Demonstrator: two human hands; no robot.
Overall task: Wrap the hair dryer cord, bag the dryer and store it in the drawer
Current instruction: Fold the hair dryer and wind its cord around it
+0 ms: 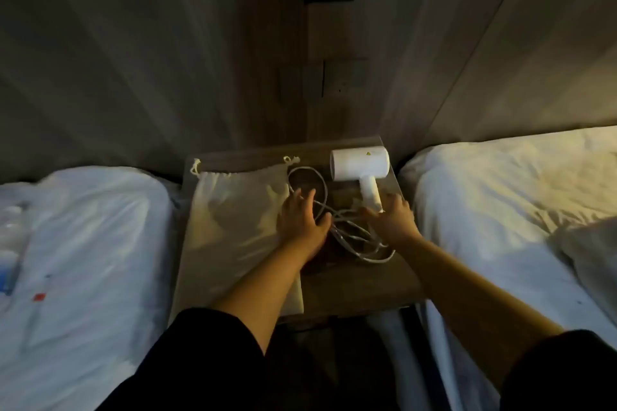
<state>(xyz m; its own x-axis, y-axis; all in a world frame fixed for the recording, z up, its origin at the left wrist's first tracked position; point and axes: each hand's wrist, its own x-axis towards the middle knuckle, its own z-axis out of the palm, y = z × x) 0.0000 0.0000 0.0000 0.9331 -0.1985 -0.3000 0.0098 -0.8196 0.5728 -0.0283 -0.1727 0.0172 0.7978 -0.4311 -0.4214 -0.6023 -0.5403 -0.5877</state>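
A white hair dryer (360, 167) lies on the wooden nightstand (360, 287) at its back right, handle pointing toward me. Its white cord (354, 237) sprawls in loose loops across the middle of the top. A cream drawstring bag (233, 210) lies flat on the left half. My left hand (300, 220) hovers with fingers spread over the cord beside the bag's right edge, holding nothing. My right hand (390, 217) reaches to the bottom end of the dryer handle, fingers apart and touching it where the cord comes out. No drawer shows in this view.
Two beds with white bedding flank the nightstand, one on the left (83, 260) and one on the right (507, 210). A wood-panelled wall with a socket plate (324, 80) stands behind. Small items lie on the left bed's edge (10, 243).
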